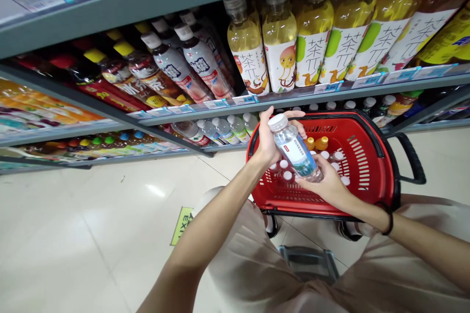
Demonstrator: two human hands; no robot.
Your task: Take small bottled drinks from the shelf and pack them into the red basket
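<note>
A clear water bottle (pixel 294 150) with a white cap and a blue-and-white label is held tilted between both hands. My left hand (pixel 270 139) is wrapped around its upper part, below the cap. Around the bottle's base, my right hand (pixel 325 182) has its fingers closed. Directly beneath the hands is a red shopping basket (pixel 374 161) with black trim. Inside it stand several white-capped bottles (pixel 287 175) and two small orange bottles (pixel 321 144). The held bottle and my hands hide part of the basket's inside.
Shelves (pixel 205 112) of drinks run across the front, with tea bottles (pixel 279 49) on the right and peach-labelled bottles (pixel 207 66) left of them. The basket's black handle (pixel 409 159) sticks out right. A yellow-green exit sign (pixel 181 225) marks the floor. A grey step-like object (pixel 309 260) is between my legs.
</note>
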